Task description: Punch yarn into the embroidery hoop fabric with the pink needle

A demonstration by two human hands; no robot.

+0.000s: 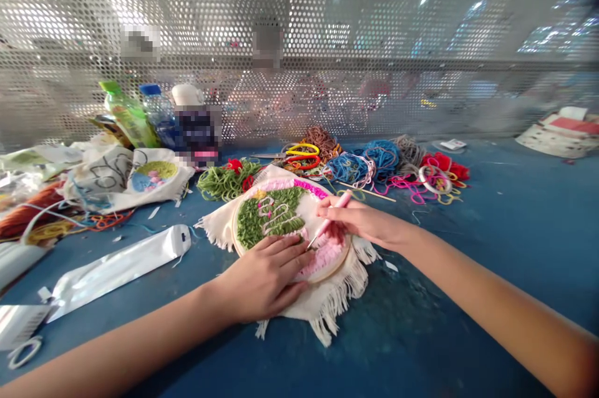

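A round embroidery hoop holds white fringed cloth in front of me on the blue table. Green tufted yarn fills its left part, with a pale looped outline on it, and pink yarn runs along the lower right and top edges. My left hand lies flat over the hoop's lower left, fingers stretched out. In my right hand is a pink punch needle, gripped like a pen. Its thin metal tip points down at the cloth beside my left fingertips; whether it pierces the cloth I cannot tell.
Behind the hoop lie scissors and piles of green yarn and blue yarn. Bottles and another embroidered cloth stand or lie left, near a white plastic pouch. A perforated metal panel borders the table's back.
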